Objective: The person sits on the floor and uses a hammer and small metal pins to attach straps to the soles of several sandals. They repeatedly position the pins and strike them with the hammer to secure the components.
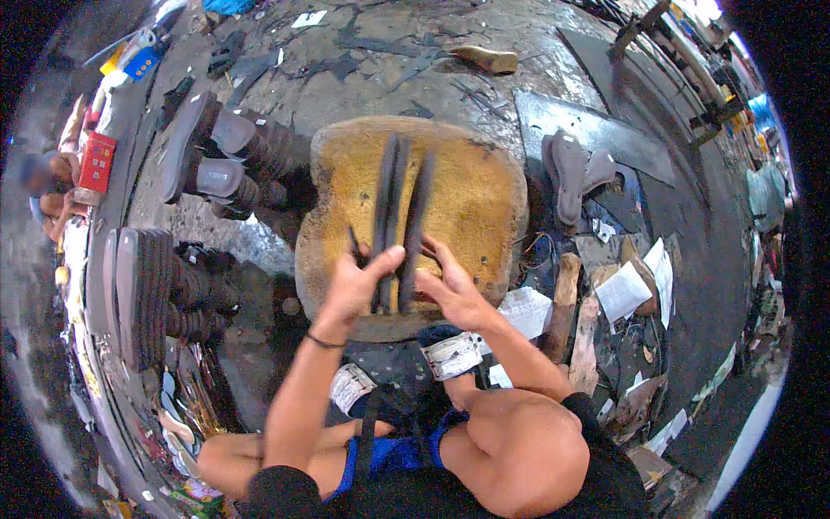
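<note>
Head view: long dark strips (399,221) are laid lengthwise on a worn yellowish block (484,216), their far ends reaching toward its top edge. The near ends are gripped by both hands. The left hand (359,285) is closed around the left strips, thumb stretched across them; the right hand (450,290) is pinched narrow on the right strip's end, fingers curled over it. A thin dark sliver (354,246) is seen just beside the left hand; whether it is a tool or a scrap cannot be told.

To the left, stacks of thick dark soles (151,294) are stood on edge, with more soles (225,151) piled above them near the block. To the right, grey sole pieces (571,173) are lying by a dark sheet (596,130), and white paper scraps (627,290) are scattered on the littered floor (380,60). A wooden last (488,59) is lying far beyond the block. The knees are drawn up close under the block's near edge.

Risk, as judged: the strips are held only at one end, so the free ends could splay or slide off line if the grip is shifted. The block's surface looks dished and uneven, which could let a strip roll. With fingers crowded so tightly together, a slip of any blade could catch them.
</note>
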`<state>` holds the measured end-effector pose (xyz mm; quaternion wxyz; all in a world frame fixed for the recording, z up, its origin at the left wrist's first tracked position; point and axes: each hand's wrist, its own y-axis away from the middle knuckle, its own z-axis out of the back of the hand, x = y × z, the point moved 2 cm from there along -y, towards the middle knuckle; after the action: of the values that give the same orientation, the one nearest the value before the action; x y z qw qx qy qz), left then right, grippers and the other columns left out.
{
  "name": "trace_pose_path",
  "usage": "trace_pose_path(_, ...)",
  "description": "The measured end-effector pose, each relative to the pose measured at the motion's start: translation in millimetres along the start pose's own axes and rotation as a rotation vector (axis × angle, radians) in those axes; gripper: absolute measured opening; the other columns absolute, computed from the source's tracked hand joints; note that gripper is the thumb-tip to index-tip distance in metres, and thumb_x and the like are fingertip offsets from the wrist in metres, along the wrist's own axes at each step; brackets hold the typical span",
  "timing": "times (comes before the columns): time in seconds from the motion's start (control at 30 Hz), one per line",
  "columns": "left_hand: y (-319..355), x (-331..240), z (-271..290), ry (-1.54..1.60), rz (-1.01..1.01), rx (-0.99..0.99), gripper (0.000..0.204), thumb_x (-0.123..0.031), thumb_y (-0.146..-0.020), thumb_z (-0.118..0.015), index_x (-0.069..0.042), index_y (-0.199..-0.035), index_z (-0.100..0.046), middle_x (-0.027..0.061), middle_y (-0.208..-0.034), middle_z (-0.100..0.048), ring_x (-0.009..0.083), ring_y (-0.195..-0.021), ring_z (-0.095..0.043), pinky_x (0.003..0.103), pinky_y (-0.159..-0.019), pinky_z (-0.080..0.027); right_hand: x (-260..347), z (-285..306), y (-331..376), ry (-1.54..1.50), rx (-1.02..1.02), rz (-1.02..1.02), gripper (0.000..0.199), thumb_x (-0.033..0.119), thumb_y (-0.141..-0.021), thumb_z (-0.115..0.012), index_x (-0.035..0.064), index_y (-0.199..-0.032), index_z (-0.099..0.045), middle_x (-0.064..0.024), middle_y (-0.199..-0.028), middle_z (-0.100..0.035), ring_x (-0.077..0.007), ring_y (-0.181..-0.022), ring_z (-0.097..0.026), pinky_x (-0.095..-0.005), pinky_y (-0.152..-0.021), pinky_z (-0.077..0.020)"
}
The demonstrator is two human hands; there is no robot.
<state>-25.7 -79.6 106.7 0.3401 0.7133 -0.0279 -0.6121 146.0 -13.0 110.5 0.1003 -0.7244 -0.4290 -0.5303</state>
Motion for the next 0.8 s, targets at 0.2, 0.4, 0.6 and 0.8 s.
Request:
trace_pose_path(0.2,-5.6,74.8,-43.1,-0.606,-0.148,-0.591,0.061,-0.049,-0.074,-0.08,0.001,-0.088,-0.047,0.0183,-0.085,-0.055,0.038,-0.083,-0.057,0.047,-0.075,-0.045,-52.7,81.6,20.7,0.556,-0.379,0.227,0.057,0.007,-0.09,-0.062,-0.0015,-0.142,-0.041,-0.0233,-0.138,-0.047,-0.035,-0.125,-0.05,-0.0417,-0.105,-0.0417)
trace_pose_path(0.4,9.8,79.1,-39.4,-0.776,-0.333,-0.762,0.056,-0.043,-0.076,-0.079,0.0,-0.088,-0.045,0.0161,-0.088,-0.047,0.0366,-0.088,-0.051,0.048,-0.076,-0.041,-52.1,80.5,26.6,1.332,-0.426,0.198,0.073,0.027,-0.082,-0.072,0.0029,-0.144,-0.041,-0.0237,-0.139,-0.042,-0.0428,-0.125,-0.04,-0.0514,-0.108,-0.0323)
trace_pose_path(0.6,27.4,98.2,-15.5,-1.122,-0.203,-0.696,0.053,-0.041,-0.078,-0.074,0.004,-0.097,-0.052,0.0201,-0.105,-0.049,0.0401,-0.103,-0.047,0.05,-0.091,-0.039,-64.4,76.3,22.7,1.312,-0.385,0.283,0.09,0.025,-0.073,-0.075,-0.0072,-0.145,-0.031,-0.0278,-0.145,-0.035,-0.0441,-0.128,-0.036,-0.0516,-0.11,-0.0298)
trace_pose_path(0.8,37.6,97.5,-14.3,-0.802,-0.251,-0.728,0.042,-0.034,-0.083,-0.072,0.001,-0.098,-0.054,0.0192,-0.102,-0.052,0.0381,-0.099,-0.051,0.049,-0.09,-0.04,-43.5,56.6,24.2,1.305,-0.389,0.288,0.073,0.027,-0.079,-0.074,-0.0029,-0.138,-0.043,-0.0247,-0.139,-0.043,-0.0377,-0.116,-0.049,-0.0445,-0.101,-0.0402)
